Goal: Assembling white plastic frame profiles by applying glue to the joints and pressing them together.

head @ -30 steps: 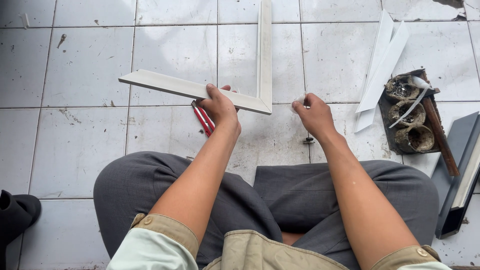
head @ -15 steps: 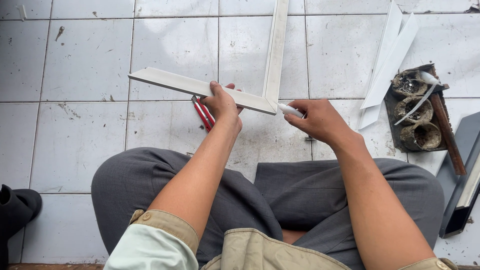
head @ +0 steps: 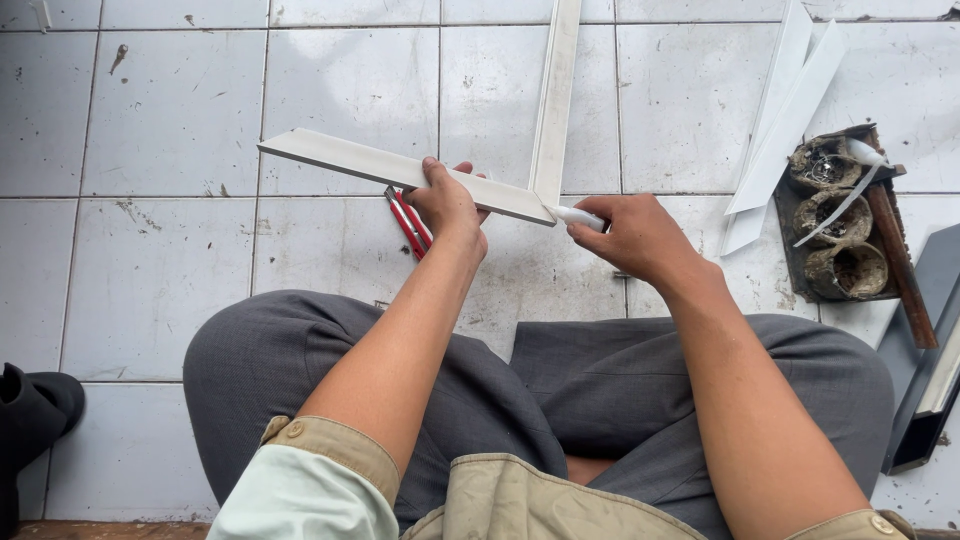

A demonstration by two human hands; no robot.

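Above my crossed legs, my left hand point(head: 447, 203) stays clamped on the white L-shaped frame point(head: 400, 172), one piece. My right hand point(head: 632, 235), empty a second ago, now grips one white tube point(head: 578, 215), its tip pressed at the frame's corner. One red tool point(head: 409, 222) lies beneath.

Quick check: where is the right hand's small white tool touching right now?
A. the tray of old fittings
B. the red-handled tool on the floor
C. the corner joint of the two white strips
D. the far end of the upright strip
C: the right hand presses the white tool against the corner joint, while the left hand grips the angled white strip.
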